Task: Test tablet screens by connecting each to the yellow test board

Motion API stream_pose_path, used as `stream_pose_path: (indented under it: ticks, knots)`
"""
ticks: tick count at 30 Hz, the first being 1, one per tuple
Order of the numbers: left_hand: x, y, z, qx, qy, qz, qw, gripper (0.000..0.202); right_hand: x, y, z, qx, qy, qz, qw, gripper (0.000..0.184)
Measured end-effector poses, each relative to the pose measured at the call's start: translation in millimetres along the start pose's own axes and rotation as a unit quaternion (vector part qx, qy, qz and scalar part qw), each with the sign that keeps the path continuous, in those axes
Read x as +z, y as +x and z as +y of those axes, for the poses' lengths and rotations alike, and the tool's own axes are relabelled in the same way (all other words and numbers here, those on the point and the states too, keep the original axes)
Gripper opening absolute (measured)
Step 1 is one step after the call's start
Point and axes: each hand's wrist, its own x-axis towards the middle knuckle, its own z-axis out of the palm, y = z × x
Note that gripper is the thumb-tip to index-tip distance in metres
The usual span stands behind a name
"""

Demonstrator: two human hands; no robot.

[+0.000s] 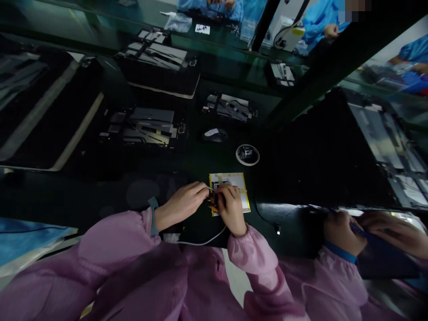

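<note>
Dark worktable (194, 162) runs the width of the view, dim, slightly glossy. Big black case (307, 162) on the right, grey flat parts (377, 129) lying along its far right side. Upper left, a black tray (160, 84) with a pale edge; more grey parts sit just behind it. Beside the case, lower right, a co-worker's pink sleeve (341, 276), blue band at the wrist, hand on a dark blue item (384, 256), blurred. Across the table, people in blue clothing (197, 5), hands partly visible. Nearer the middle, two flat assemblies (149, 127) (230, 107) of grey and black pieces. Wearer's own hands meet at centre, sleeves pink. Left hand (183, 204): fingertips together, clamped on a slim pale tool (211, 189) reaching toward the right hand (231, 208). Right hand bends over the work, fingers curled down; cannot tell whether they grip or merely press. Beneath them, a white pad (239, 180) with yellow edges, flat on the table; on its left half, a small dark part (211, 196), partly hidden by fingers. Beyond the pad, a round pale-rimmed dish (248, 163) and a black rounded object (214, 135) bearing a white scrap. Smallest: a white plug (278, 229) on a thin black lead, right of the pad.
</note>
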Motion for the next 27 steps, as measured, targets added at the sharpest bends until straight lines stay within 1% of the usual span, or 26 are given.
stream_pose_path:
  ticks: [2,9,18,20,23,27]
  knots:
    - [0.1,0,1,0.0,0.006,-0.008,1.0,0.016,-3,-2,2,-0.009,0.02,0.0,1.0,0.021]
    - [0.4,0,1,-0.009,0.004,-0.01,1.0,0.022,-2,-4,5,-0.017,0.014,-0.006,1.0,0.023]
    - [2.6,-1,1,0.002,0.018,-0.017,1.0,0.019,-4,-6,8,-0.028,0.032,-0.004,0.999,0.022]
    - [2.4,0,1,0.004,0.015,-0.012,1.0,0.019,-7,-7,10,-0.044,0.04,-0.014,0.998,0.023]
    - [3.7,1,3,0.001,0.011,-0.006,1.0,0.021,-12,-9,16,-0.086,0.039,-0.03,0.995,0.027]
    - [6.1,1,4,0.003,0.014,-0.007,1.0,0.021,-13,-11,19,-0.12,0.021,-0.033,0.992,0.029]
